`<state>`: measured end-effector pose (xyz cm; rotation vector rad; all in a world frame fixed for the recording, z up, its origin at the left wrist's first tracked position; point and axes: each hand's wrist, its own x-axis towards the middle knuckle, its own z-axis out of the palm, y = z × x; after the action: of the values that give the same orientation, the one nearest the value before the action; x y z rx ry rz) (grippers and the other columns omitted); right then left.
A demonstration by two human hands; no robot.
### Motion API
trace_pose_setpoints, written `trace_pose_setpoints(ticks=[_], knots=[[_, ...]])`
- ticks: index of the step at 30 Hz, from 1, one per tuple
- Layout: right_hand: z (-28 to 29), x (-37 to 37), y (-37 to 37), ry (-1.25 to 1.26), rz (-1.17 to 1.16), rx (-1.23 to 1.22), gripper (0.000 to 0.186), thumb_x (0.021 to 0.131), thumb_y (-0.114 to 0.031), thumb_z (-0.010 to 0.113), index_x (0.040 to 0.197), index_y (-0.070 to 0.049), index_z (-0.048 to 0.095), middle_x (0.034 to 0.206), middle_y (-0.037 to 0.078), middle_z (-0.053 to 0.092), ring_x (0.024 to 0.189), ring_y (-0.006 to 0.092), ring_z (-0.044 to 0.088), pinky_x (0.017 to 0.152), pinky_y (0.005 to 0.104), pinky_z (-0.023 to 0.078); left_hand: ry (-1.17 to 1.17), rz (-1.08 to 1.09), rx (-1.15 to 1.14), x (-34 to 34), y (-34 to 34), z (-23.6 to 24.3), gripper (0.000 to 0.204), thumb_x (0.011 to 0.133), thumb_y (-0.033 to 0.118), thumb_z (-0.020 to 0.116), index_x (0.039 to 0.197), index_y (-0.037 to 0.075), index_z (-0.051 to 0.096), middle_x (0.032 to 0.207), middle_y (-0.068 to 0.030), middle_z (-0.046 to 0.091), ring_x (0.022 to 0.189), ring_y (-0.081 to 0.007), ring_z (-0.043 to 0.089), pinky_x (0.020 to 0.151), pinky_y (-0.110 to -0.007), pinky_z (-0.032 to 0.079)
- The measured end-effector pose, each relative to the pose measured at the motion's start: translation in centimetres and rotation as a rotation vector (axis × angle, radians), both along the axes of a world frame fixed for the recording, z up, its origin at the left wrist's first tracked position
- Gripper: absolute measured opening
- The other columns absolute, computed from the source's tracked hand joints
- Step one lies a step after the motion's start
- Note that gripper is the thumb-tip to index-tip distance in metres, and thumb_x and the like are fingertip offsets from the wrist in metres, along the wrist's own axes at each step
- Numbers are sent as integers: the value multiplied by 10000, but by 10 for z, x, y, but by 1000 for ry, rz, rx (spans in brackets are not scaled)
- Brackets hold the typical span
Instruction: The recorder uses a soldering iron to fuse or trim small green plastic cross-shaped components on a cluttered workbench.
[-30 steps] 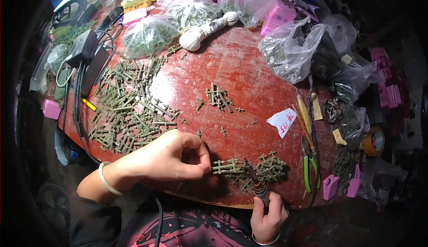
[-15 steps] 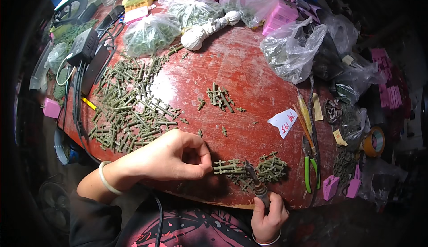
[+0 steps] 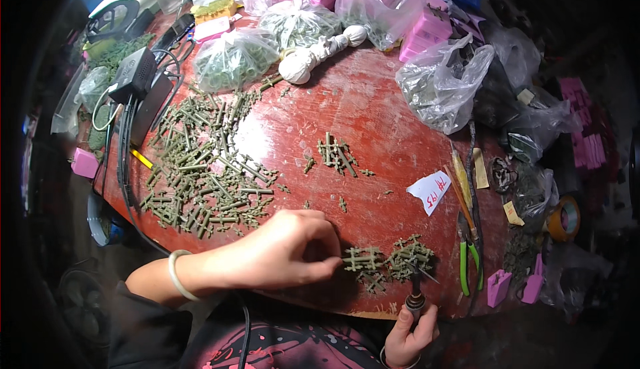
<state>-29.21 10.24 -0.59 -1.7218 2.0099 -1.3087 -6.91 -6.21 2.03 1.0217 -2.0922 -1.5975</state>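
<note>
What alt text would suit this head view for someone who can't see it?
A person's right hand holds a pen-like tool at a small pile of green pieces on a worn red table, left hand close beside; a larger scatter lies left, plastic bags beyond.

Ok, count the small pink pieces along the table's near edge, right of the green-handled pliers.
2: one just right of the pliers, the other a little farther right. More may be hidden in the dark clutter beside them.

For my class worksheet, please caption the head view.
At a red table, the right hand holds a dark tool near small green pieces, left hand nearby.
</note>
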Motion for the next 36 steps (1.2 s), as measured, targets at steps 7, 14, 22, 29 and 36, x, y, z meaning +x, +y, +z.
trace_pose_setpoints(ticks=[7,14,22,29,36], knots=[[-5,-5,3,64,-6,-21,308,962,-200,708,975,92,612,647,189,589,507,381,554,485,437,414,-24,114,-366,-1,-32,13,155,854,99,776,967,32,696,913,-89,645,801,-259,633,720,-365,494],[-1,-4,3,43,22,47,328,953,-193,719,995,114,610,678,202,610,532,397,568,498,447,427,-371,302,-1039,2,-75,-22,211,841,-15,622,1035,36,688,1021,-130,589,938,-322,552,858,-424,449],[-3,-4,5,80,13,34,335,963,-197,705,998,120,605,680,210,623,535,398,589,499,443,445,-300,197,-881,19,-61,-10,92,831,65,648,911,26,625,951,-148,551,965,-349,548,786,-441,456],[-6,-4,5,51,13,37,346,966,-201,702,1033,123,599,674,217,617,530,399,592,491,444,443,-305,198,-759,10,-69,-7,145,820,93,709,911,23,621,957,-147,566,965,-360,587,803,-451,492],[-8,-5,6,110,20,28,341,970,-186,693,1061,128,598,686,207,614,536,385,582,497,444,435,-171,255,-453,27,-54,11,116,874,102,728,918,21,656,835,-125,623,757,-281,611,692,-386,493]])
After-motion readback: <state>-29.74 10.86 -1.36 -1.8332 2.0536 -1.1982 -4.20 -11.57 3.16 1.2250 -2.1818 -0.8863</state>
